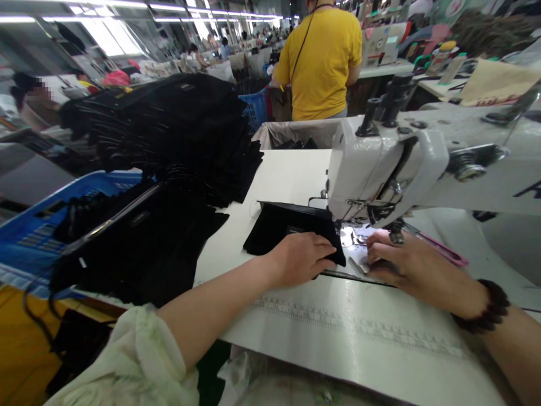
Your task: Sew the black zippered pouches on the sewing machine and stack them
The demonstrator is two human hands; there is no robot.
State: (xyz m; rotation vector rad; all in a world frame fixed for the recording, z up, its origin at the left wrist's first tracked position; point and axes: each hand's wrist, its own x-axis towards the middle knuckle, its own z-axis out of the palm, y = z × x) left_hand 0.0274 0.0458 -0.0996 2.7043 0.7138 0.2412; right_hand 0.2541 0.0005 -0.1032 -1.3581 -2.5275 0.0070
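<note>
A black fabric piece (274, 225) with a small label lies on the white sewing table (291, 169), its right end beside the lit presser foot (353, 238) of the sewing machine (389, 163). Resting flat on the piece's lower right part is my left hand (302, 258), fingers extended toward the needle area. My right hand (401, 265), with a dark beaded bracelet on the wrist, is just right of the presser foot. Its thumb and fingers are bent around the edge of a small metal plate; whether they hold anything is too small to tell.
Large stacks of black fabric pieces (169, 124) rise at the left, beside a blue basket (25, 225). Pink-handled scissors (448, 254) lie behind my right hand. A person in a yellow shirt (325, 62) stands beyond a lined bin (270, 132).
</note>
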